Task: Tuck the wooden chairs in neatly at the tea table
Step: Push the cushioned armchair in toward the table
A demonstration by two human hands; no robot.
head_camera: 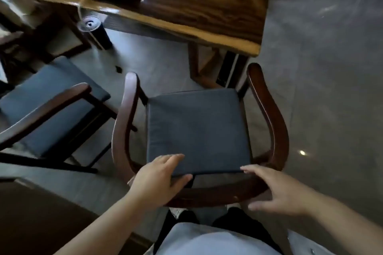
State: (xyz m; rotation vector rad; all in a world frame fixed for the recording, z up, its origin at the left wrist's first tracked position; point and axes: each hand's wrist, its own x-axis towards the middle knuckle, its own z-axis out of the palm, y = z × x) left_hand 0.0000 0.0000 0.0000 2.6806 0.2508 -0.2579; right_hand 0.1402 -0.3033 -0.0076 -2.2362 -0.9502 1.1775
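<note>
A dark wooden armchair (275,122) with a blue-grey seat cushion (196,128) stands right below me, its open front facing the tea table (207,4). The chair's seat is outside the table's edge. My left hand (157,178) lies over the curved back rail at the left, fingers spread onto the cushion's rear edge. My right hand (275,190) hovers at the back rail's right part with fingers apart; whether it touches the rail is unclear. A second wooden chair (47,105) with the same cushion stands to the left, angled away from the table.
A dark cylindrical bin (97,33) stands on the grey floor under the table's near edge. The table's wooden leg frame (199,68) is just ahead of the chair. A brown cabinet corner (41,213) sits at my lower left. Open floor lies to the right.
</note>
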